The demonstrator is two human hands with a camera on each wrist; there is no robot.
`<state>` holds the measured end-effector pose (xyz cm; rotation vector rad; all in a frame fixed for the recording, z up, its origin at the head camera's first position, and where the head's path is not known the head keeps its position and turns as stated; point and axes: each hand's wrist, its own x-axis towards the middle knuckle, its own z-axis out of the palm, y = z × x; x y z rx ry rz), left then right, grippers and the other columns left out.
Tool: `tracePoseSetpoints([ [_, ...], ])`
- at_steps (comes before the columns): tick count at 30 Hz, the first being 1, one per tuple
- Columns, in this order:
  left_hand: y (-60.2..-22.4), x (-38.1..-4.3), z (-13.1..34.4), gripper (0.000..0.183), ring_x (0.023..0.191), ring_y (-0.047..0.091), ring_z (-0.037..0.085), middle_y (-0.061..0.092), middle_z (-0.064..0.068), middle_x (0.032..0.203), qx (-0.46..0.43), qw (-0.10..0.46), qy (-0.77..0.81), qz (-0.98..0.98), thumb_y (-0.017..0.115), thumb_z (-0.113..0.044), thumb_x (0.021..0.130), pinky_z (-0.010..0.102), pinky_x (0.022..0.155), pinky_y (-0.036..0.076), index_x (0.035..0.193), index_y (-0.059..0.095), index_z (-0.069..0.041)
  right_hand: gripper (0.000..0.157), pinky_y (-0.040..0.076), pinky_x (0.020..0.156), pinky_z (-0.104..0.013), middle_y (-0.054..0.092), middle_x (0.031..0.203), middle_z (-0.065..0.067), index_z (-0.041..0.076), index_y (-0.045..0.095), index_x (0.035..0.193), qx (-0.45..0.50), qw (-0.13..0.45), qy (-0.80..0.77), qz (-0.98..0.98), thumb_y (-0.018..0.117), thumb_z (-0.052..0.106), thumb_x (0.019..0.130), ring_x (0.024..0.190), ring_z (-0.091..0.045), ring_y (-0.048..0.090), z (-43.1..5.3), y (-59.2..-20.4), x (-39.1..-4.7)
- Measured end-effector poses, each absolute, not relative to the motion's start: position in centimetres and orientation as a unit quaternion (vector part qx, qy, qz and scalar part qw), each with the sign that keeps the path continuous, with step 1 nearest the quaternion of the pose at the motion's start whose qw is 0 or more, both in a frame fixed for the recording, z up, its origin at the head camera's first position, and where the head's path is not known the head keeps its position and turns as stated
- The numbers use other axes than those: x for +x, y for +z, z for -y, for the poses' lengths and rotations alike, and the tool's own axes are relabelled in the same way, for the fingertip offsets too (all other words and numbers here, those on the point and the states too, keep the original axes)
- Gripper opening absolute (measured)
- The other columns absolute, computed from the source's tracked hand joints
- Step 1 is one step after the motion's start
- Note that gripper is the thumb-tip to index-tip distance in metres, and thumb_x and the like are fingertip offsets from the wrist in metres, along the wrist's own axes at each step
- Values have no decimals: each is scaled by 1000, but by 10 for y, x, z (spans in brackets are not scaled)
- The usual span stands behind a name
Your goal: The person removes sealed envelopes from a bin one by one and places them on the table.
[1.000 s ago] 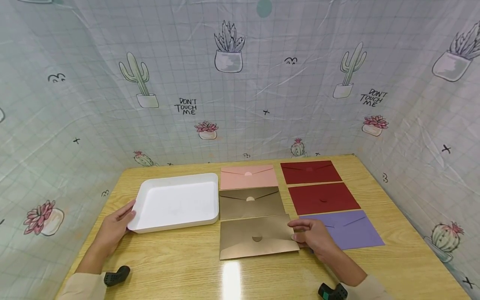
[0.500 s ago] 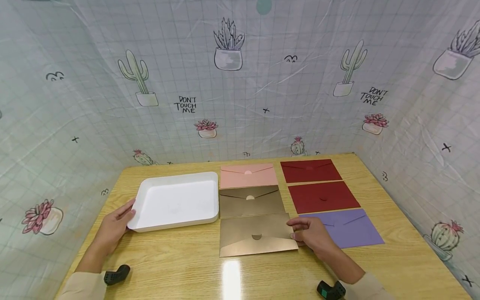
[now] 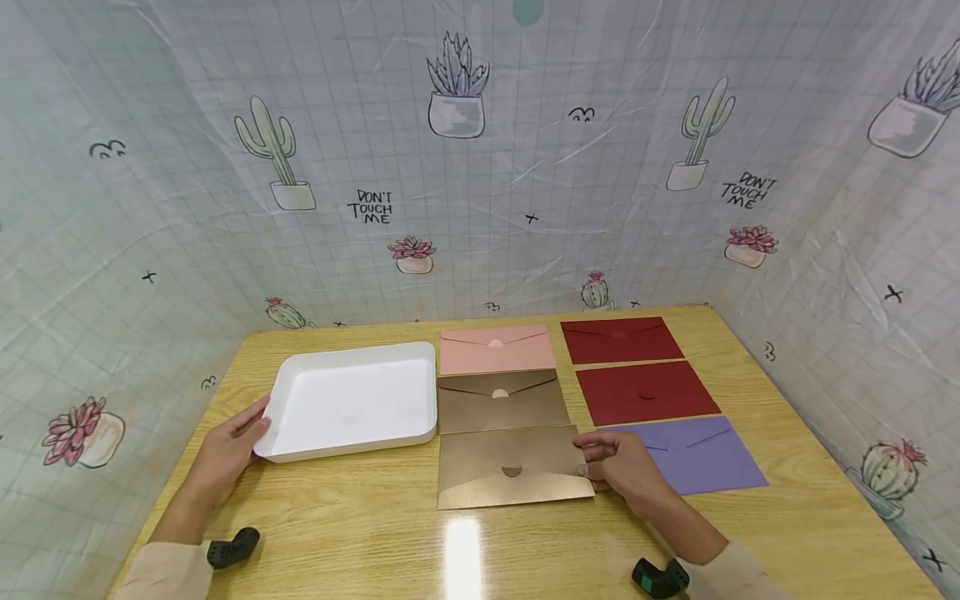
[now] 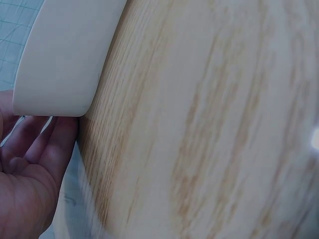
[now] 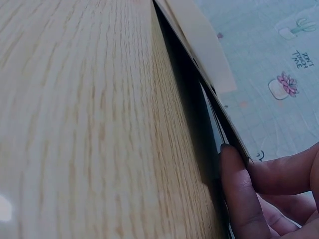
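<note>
At the left end of a shallow white tray (image 3: 352,400), my left hand (image 3: 225,457) grips the near corner, thumb by the rim. The left wrist view has that hand's fingers (image 4: 52,144) reaching beneath the rounded tray corner (image 4: 65,59). My right hand (image 3: 630,472) pinches the right edge of the nearest gold envelope (image 3: 495,454), whose half-round tab faces up. From the right wrist, thumb and finger (image 5: 241,194) hold the thin envelope edge (image 5: 212,92), with a dark gap between it and the tabletop.
Behind the held envelope lie a darker gold envelope (image 3: 472,412) and a pink envelope (image 3: 480,357). To the right, two red envelopes (image 3: 622,400) and a purple envelope (image 3: 712,467) form another column on the wooden table (image 3: 352,525). Printed cloth (image 3: 495,183) encloses the table.
The head view has shifted slightly. The held envelope's right end has edged a little left together with the right hand; both hands keep their grips.
</note>
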<state>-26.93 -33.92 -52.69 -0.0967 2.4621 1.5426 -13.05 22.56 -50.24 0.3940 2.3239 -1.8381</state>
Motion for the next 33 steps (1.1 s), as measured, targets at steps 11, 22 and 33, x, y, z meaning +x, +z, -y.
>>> tracePoseSetpoints([
  [11,-527,-267,341,64,157,23,47,11,22,173,-33,116,538,-834,41,-36,113,3,82,51,167,15,-12,51,63,62,-31,68,81,-7,-10,64,134,139,74,-607,-779,71,-12,84,72,-18,71,-224,-502,-131],
  [22,-527,-268,340,64,156,23,47,12,24,173,-28,114,534,-837,40,-36,113,2,79,48,167,15,-12,49,63,60,-31,73,78,-10,-11,64,134,150,62,-592,-789,68,-13,85,75,-19,73,-223,-504,-131],
  [33,-530,-269,342,65,156,23,48,13,24,172,-25,111,529,-841,42,-37,113,3,85,51,167,17,-12,52,64,60,-33,77,80,-16,-14,63,134,121,47,-569,-812,76,-10,84,76,-21,76,-223,-505,-130],
])
